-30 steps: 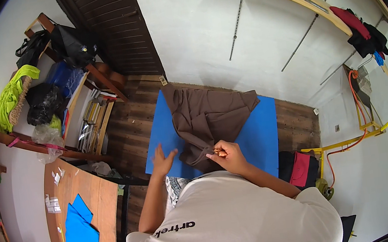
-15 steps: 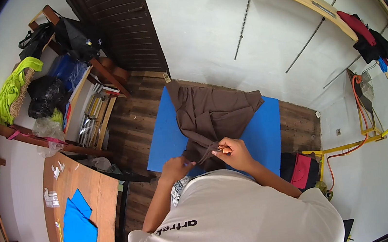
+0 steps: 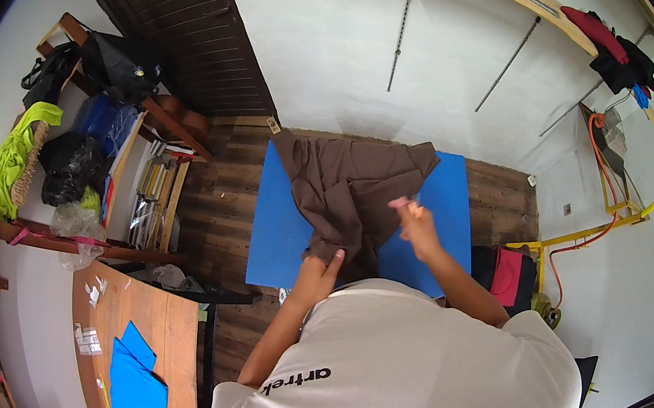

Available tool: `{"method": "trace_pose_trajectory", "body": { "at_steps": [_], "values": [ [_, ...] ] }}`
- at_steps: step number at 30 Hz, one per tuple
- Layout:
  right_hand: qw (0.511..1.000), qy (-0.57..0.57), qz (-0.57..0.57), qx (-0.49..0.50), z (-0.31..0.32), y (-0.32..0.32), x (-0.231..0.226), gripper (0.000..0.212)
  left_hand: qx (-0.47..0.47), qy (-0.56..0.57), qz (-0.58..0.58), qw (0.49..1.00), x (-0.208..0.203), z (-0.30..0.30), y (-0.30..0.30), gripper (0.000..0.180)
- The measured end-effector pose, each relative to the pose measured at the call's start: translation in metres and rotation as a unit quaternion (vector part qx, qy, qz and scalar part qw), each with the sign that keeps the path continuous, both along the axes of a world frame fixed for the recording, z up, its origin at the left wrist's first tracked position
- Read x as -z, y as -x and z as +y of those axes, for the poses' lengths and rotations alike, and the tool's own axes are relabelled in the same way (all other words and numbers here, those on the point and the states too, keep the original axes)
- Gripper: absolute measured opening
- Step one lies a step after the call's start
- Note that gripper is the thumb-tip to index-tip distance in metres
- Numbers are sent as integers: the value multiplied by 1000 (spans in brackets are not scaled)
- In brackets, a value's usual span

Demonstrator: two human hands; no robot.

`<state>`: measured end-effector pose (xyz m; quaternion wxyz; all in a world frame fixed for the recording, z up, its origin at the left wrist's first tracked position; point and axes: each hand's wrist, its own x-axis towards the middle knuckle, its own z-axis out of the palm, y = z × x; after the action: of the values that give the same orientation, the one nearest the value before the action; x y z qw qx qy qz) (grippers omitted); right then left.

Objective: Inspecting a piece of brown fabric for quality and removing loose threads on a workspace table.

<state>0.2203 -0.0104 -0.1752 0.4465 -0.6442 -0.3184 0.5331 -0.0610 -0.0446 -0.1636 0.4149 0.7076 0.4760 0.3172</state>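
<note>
A large piece of brown fabric [image 3: 364, 170] lies rumpled over a blue table [image 3: 270, 240], its near end bunched close to my body. My left hand [image 3: 319, 278] is closed on the near left edge of this fabric, thumb on top. Held up to the right is my right hand [image 3: 419, 229], apart from the bunched near end and in front of the blue tabletop. Its fingers are curled and slightly blurred. A small orange-pink patch shows at the fingers, too unclear to name.
On the left, a wooden table [image 3: 159, 309] carries folded bright blue cloth [image 3: 137, 394]. Shelves with bags and a lime-green cloth [image 3: 19, 158] stand beyond it. A dark door [image 3: 195, 48] is at the back. To the right are a black and pink bag [image 3: 508, 281] and a yellow frame [image 3: 587, 233].
My right hand has lifted off the fabric and moved forward and right. The left hand has shifted slightly right, gripping the cloth's edge. The bunched near end has loosened.
</note>
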Motion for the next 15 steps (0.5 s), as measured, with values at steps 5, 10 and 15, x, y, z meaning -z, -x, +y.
{"method": "trace_pose_trajectory", "body": {
  "at_steps": [5, 10, 15],
  "values": [
    [991, -40, -32, 121, 5, -45, 46, 33, -199, 181, -197, 943, 31, -11, 22, 46],
    [959, -92, -249, -96, 8, -20, 93, 23, -461, 319, -469, 682, 63, -18, 33, 51],
    [923, -114, -338, -142, 23, 21, 121, 31, -450, 352, -494, 655, 85, -16, 42, 51]
  ]
}}
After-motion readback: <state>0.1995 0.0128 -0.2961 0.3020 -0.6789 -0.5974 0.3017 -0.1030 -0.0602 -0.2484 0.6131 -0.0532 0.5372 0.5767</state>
